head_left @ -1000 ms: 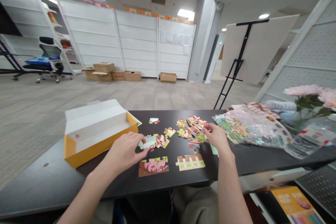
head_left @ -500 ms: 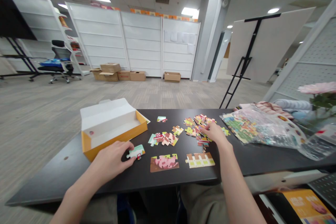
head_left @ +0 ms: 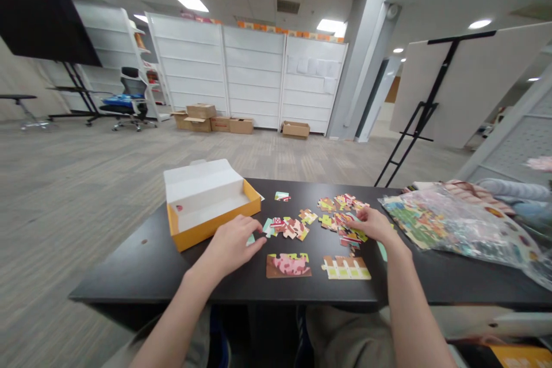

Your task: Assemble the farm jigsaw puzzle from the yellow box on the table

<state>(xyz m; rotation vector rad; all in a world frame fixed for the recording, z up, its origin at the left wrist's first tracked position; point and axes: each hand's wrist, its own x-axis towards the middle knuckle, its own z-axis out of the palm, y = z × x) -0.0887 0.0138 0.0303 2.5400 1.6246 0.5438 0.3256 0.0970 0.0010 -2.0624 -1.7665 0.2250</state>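
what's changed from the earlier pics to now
The left hand moved a pale green piece left, away from the middle cluster, then back toward it; its grip now is unclear. The right hand shifted left over the pile. The view swung left. The pig section, fence section and box stayed put.

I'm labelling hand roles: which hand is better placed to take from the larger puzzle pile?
Probably the right hand: it is at the larger puzzle pile. The left hand is farther off, near the yellow box, with a pale green piece at its fingers.
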